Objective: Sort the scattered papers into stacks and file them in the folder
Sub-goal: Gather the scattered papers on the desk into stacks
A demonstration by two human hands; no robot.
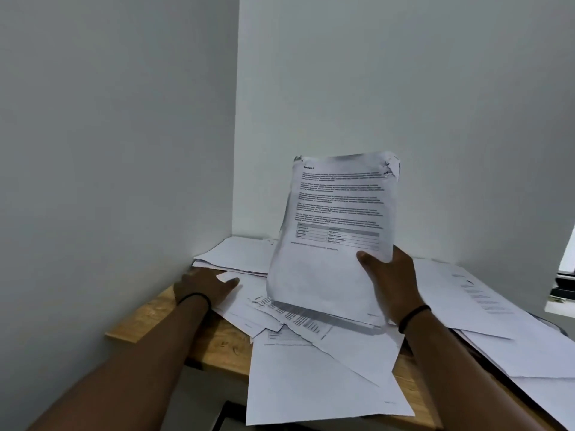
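My right hand point(390, 284) grips a stack of printed papers point(329, 237) by its lower right edge and holds it upright above the table; the top sheet shows paragraphs of text and a small table. My left hand point(203, 286) lies flat on the loose white sheets point(249, 309) at the left of the pile, fingers stretched out. More scattered papers point(311, 377) cover the wooden table point(165, 318), some hanging over its front edge. No folder is visible.
The table stands in a corner between two white walls point(124, 150). A separate heap of sheets point(236, 253) lies against the corner. More papers point(497, 331) spread to the right. A dark object point(564, 287) sits at the far right edge.
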